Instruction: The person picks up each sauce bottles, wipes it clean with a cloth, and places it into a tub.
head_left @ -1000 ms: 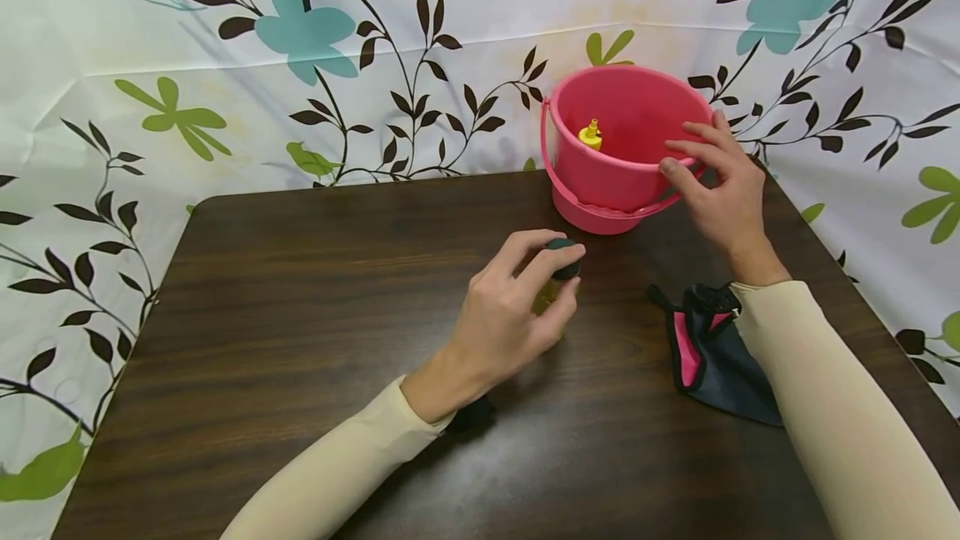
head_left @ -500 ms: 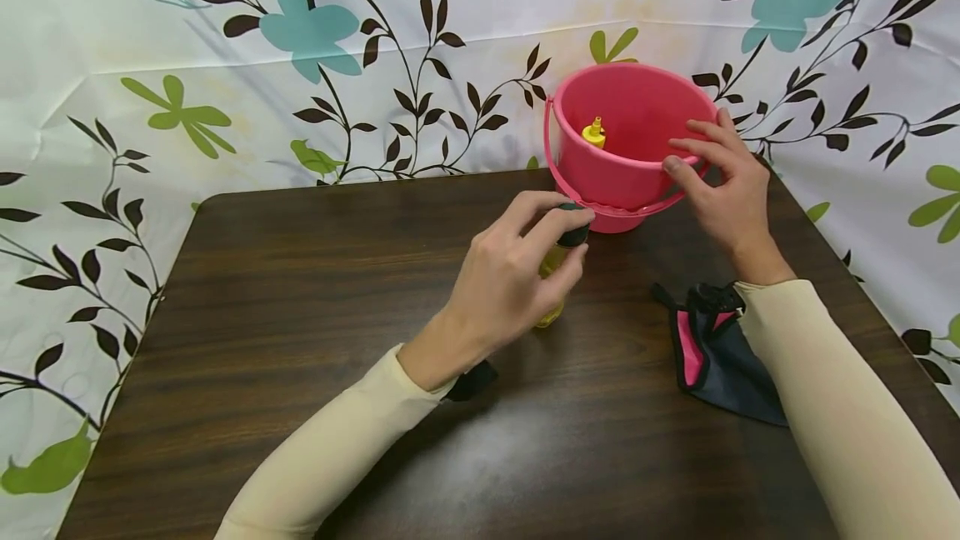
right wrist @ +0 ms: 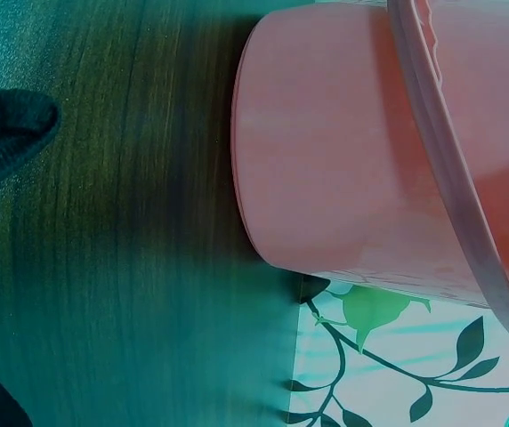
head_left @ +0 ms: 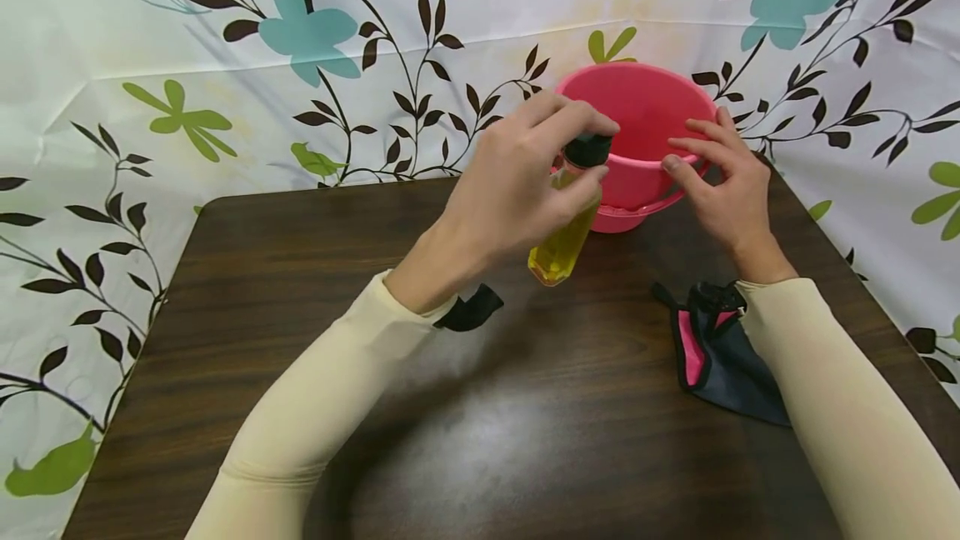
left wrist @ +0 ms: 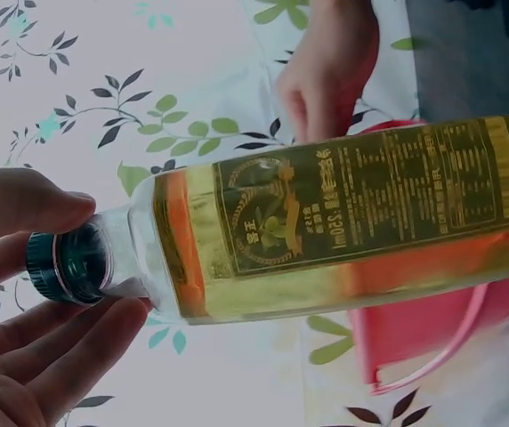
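Observation:
My left hand (head_left: 517, 173) pinches the dark green cap (left wrist: 72, 262) of a clear bottle of yellow oil (head_left: 558, 252), lifted above the table in front of the bucket. The bottle leans, its base toward me; a printed label (left wrist: 370, 196) with an olive picture faces the left wrist camera. With fingers inside the rim and thumb outside, my right hand (head_left: 727, 190) grips the right edge of a pink bucket (head_left: 637, 182). Its handle (right wrist: 450, 187) hangs down at the front. The left hand covers part of the bucket's left side.
A dark grey fabric item with pink lining (head_left: 731, 382) lies on the right of the brown wooden table (head_left: 300, 257), beside my right sleeve (head_left: 840, 390). A leaf-patterned curtain (head_left: 420, 65) hangs right behind the table and the bucket.
My left hand has lifted the bottle up and away from me, from the table to rim height. It now blocks the yellow nozzle seen inside the bucket before. The right hand stays at the rim.

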A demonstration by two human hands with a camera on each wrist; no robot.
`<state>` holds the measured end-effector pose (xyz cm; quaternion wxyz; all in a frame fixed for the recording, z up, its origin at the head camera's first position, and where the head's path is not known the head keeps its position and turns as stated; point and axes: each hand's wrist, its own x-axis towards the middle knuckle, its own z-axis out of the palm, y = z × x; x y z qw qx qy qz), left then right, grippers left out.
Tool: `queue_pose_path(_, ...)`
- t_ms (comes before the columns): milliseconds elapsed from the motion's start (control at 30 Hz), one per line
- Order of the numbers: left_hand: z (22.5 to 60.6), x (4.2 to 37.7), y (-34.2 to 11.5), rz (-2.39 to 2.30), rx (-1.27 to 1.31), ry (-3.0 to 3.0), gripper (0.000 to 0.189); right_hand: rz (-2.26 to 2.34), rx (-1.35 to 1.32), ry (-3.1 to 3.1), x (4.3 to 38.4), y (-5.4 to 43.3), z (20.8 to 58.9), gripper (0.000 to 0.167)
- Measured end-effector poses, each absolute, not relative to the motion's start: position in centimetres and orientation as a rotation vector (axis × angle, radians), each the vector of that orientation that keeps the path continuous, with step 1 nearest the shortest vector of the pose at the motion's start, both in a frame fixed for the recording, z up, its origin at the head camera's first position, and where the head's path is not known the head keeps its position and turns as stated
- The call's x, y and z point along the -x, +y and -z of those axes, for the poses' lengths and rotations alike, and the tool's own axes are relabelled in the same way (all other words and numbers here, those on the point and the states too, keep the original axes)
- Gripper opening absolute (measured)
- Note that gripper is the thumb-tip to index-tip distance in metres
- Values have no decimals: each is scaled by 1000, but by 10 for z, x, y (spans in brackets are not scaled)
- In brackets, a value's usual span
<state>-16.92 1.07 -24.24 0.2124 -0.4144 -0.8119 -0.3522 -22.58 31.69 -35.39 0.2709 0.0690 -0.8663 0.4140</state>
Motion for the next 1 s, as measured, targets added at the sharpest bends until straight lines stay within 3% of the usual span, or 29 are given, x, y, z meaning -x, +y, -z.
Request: queue_pose_path(1000,177,230,50,802,1114,-2269,41,-1117,-159,-2365,225,318,354,42)
